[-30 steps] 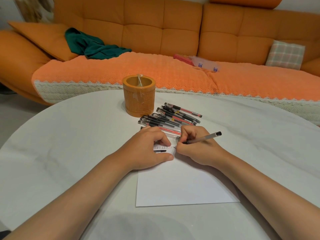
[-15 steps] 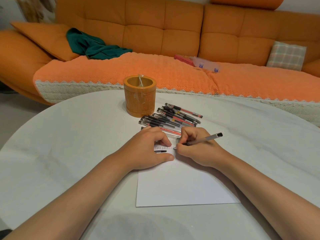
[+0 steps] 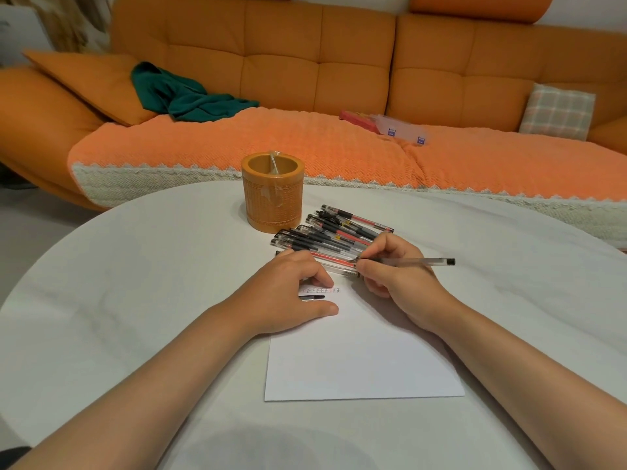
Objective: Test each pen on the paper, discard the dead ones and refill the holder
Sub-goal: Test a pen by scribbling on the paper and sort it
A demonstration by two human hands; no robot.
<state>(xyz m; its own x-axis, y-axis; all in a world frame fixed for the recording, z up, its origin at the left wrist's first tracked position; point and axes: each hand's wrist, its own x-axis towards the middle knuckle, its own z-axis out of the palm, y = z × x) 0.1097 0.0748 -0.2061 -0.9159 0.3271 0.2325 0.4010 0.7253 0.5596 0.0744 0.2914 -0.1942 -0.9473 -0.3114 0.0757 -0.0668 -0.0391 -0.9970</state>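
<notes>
We see the pen (image 3: 412, 262) lying almost level, its long axis running left to right. The tip points left at the pile (image 3: 330, 234) and the black-plugged back end points right, out over the table (image 3: 135, 266). The tip sits over the nearest pens of the pile, beyond the paper's far edge; we cannot tell whether it touches them.

The pile lies just right of the holder (image 3: 271, 193), its pens slanting from far left to near right. The paper (image 3: 363, 364) lies square to us, its near edge well in from the table rim. Wide bare tabletop shows on its left and beyond the pen on the right. A short row of marks (image 3: 322, 290) runs near its far edge.

The right hand (image 3: 398, 279) pinches the pen near the tip, its other fingers curled under. The left hand (image 3: 288, 295) rests on the paper's far left corner, fingers curled, with a black cap (image 3: 312, 297) poking out between fingers and thumb.
</notes>
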